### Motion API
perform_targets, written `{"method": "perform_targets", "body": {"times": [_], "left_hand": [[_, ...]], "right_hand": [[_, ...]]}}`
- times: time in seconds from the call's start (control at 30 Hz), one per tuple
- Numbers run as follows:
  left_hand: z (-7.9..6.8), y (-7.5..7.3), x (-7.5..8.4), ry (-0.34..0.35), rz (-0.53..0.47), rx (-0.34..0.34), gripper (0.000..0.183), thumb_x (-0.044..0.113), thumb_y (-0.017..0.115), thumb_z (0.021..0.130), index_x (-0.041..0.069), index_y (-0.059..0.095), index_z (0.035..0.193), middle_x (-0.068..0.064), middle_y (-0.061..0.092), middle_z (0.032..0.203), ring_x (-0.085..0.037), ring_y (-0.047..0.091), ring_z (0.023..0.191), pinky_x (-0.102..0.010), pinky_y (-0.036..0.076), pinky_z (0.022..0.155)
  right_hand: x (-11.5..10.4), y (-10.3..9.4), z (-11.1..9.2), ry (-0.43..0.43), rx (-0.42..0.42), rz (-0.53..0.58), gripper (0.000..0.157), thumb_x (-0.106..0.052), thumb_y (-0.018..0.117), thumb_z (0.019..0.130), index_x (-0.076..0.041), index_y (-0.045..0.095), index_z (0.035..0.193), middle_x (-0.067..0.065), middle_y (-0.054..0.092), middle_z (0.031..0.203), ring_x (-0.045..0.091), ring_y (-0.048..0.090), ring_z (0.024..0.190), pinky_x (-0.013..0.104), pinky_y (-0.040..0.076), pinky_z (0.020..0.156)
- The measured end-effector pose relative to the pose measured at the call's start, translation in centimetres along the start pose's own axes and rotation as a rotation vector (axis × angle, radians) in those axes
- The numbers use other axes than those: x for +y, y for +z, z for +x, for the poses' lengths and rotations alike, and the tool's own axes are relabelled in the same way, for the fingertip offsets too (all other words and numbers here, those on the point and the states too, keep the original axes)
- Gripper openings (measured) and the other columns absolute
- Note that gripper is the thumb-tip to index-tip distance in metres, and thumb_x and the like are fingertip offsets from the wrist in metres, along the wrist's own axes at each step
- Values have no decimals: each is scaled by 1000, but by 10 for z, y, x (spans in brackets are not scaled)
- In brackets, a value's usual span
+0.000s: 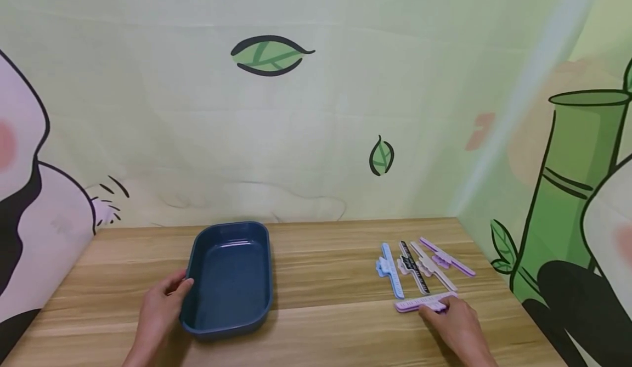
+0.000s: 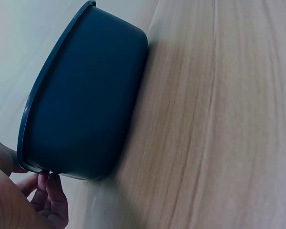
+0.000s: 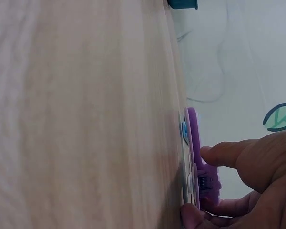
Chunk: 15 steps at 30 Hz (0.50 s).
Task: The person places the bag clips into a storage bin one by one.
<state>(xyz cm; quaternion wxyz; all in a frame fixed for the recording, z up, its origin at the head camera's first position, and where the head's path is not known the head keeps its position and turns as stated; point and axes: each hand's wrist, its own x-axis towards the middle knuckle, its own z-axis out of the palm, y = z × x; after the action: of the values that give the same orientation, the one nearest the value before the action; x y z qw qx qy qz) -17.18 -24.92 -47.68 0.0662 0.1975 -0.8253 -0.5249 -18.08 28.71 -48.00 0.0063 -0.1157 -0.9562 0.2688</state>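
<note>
A deep navy-blue rectangular tray (image 1: 229, 290) stands left of centre on the table. My left hand (image 1: 157, 308) pinches its left rim, thumb on top; the left wrist view shows fingers curled against the tray's outer wall (image 2: 86, 95). At the right, my right hand (image 1: 459, 323) holds a purple-and-white ruler clip (image 1: 410, 304) by its grip, thumb on one side and fingers on the other. In the right wrist view the clip (image 3: 194, 138) is seen edge-on, close to the wood. Whether it touches the table I cannot tell.
Behind the held clip lie a blue ruler clip (image 1: 393, 274), a black one (image 1: 415, 268), a whitish one (image 1: 434, 267) and another purple one (image 1: 449, 257). A printed cloth (image 1: 316, 136) with leaves and bamboo rises along the back and sides of the wooden table (image 1: 336, 274).
</note>
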Motion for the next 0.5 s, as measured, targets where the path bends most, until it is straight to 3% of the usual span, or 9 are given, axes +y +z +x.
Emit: {"method": "perform_targets", "body": {"times": [0.13, 0.27, 0.5], "left_hand": [[1, 1, 0, -23, -6, -10, 50, 24, 58, 107, -5, 52, 146, -29, 57, 137, -36, 53, 119, -25, 46, 81], [1, 2, -1, -26, -9, -9, 49, 23, 58, 107, -5, 52, 147, -28, 57, 137, -36, 53, 118, -30, 47, 85], [1, 2, -2, -12, -21, -1, 49, 22, 58, 106, -5, 52, 147, -27, 59, 131, -34, 53, 116, -15, 42, 73]], "right_hand": [[1, -3, 0, 22, -23, 4, 59, -35, 81, 88, 17, 65, 112, 23, 67, 98, 30, 58, 85, 54, 50, 84], [0, -7, -1, -11, -3, 11, 58, -34, 81, 87, 17, 66, 111, 23, 68, 98, 30, 60, 87, 55, 50, 85], [-4, -16, -4, -30, 8, 48, 51, -32, 82, 87, 11, 67, 109, 12, 67, 92, 25, 56, 82, 47, 50, 78]]}}
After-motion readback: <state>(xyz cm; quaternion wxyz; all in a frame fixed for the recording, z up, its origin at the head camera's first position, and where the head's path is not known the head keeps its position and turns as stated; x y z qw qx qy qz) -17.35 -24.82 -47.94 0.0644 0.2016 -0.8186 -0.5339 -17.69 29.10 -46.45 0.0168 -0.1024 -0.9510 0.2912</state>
